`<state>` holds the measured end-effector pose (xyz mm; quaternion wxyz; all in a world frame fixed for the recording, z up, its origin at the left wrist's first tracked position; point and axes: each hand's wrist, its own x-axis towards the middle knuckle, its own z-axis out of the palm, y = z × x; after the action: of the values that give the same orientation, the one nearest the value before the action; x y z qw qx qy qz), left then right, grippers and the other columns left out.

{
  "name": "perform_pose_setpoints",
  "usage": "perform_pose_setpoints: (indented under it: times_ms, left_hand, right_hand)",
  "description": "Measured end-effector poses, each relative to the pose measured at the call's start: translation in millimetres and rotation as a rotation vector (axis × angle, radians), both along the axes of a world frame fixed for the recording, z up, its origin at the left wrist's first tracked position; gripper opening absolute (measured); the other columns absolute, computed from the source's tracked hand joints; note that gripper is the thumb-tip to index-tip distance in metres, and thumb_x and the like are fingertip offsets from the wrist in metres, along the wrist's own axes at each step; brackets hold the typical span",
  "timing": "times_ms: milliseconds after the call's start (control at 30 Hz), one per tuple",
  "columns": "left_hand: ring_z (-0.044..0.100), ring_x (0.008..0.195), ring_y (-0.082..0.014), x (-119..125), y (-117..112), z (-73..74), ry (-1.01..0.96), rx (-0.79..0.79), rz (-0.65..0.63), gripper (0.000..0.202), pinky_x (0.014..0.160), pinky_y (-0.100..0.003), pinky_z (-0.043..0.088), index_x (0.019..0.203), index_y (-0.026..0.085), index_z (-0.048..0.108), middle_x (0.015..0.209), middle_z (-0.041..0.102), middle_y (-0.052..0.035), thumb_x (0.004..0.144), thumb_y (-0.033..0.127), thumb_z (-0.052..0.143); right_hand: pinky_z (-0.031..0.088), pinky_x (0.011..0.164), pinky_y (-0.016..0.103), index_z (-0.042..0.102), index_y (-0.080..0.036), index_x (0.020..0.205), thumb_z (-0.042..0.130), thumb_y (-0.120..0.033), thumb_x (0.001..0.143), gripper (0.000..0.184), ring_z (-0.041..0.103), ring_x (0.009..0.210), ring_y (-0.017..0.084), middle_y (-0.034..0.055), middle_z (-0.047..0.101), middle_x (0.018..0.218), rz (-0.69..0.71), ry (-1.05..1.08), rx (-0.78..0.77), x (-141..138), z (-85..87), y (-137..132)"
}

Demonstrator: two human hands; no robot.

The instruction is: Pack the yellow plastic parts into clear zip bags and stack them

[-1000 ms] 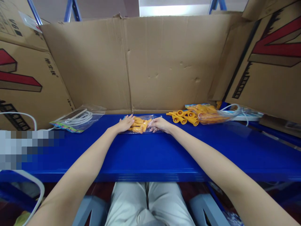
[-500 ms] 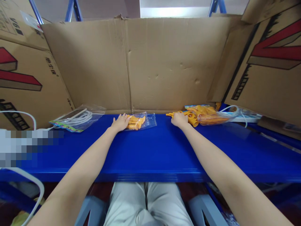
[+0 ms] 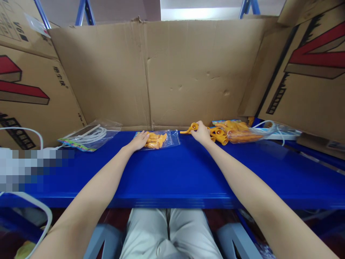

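My left hand (image 3: 140,140) lies on the left end of a clear plastic bag (image 3: 172,138), its fingers stretched over the film. Several orange pipe-shaped toys (image 3: 155,140) are inside that bag, and a bit of coloured card shows by my fingers. My right hand (image 3: 201,133) is closed on an orange pipe-shaped toy (image 3: 193,127), whose round bowl and thin stem stick out to the left. Just right of that hand lie more loose orange pipes (image 3: 220,136) with their bowls showing.
A filled bag of orange pieces (image 3: 237,132) lies at the right, near a white cable (image 3: 272,126). On the left is a bag with a coiled white cable (image 3: 94,136). Cardboard (image 3: 188,72) walls the back and sides of the blue table (image 3: 172,176).
My right hand has moved slightly left and lifted a pipe away from the loose pile. My left hand stays on the bag, its fingers less spread.
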<state>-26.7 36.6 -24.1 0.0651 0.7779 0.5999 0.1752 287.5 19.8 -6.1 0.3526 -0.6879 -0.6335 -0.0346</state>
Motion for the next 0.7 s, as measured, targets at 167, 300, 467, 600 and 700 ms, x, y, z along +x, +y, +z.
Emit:
perform_pose_setpoints:
  times_ms: [167,300,467,600,700]
  left_hand:
    - [0.020,0.143,-0.0215,1,2,-1.9,-0.046,-0.002,-0.032,0.071,0.116,-0.036,0.013,0.141,0.015,0.041,0.151,0.032,-0.0081,0.089,0.057,0.015]
    - [0.024,0.141,-0.0214,0,4,-2.9,-0.020,0.014,-0.050,0.070,0.116,-0.035,0.013,0.140,0.015,0.043,0.150,0.033,-0.0090,0.090,0.055,0.016]
    - [0.024,0.141,-0.0207,1,3,-1.2,0.030,-0.005,-0.055,0.067,0.116,-0.036,0.013,0.142,0.010,0.039,0.150,0.031,-0.0109,0.092,0.048,0.015]
    - [0.022,0.142,-0.0208,-1,5,-3.1,-0.011,-0.019,-0.045,0.070,0.116,-0.035,0.013,0.143,0.010,0.038,0.151,0.028,-0.0116,0.091,0.052,0.015]
    - [0.021,0.142,-0.0215,-1,7,-5.1,-0.085,-0.027,-0.044,0.071,0.115,-0.035,0.013,0.143,0.013,0.039,0.152,0.027,-0.0107,0.090,0.056,0.017]
  right_hand:
    - [0.044,0.081,0.031,0.057,-0.017,0.100,0.053,-0.021,0.078,0.023,0.060,0.097,0.020,0.0083,0.064,0.104,0.173,0.041,-0.015,-10,-3.9,4]
    - [0.041,0.094,0.033,0.060,-0.017,0.111,0.055,-0.012,0.075,0.037,0.054,0.113,0.022,0.0101,0.058,0.122,0.344,-0.187,-0.124,-20,-16.0,1]
    - [0.038,0.098,0.042,0.056,-0.020,0.119,0.048,-0.009,0.080,0.042,0.048,0.122,0.027,0.0097,0.055,0.132,0.455,-0.304,-0.186,-26,-19.6,-5]
    - [0.030,0.103,0.048,0.055,-0.017,0.108,0.052,-0.009,0.078,0.032,0.054,0.112,0.025,0.0105,0.064,0.114,0.502,-0.384,-0.156,-27,-13.6,-9]
    - [0.020,0.106,0.054,0.052,-0.017,0.107,0.053,-0.011,0.079,0.029,0.058,0.103,0.022,0.0092,0.066,0.107,0.517,-0.400,-0.159,-26,-10.6,-11]
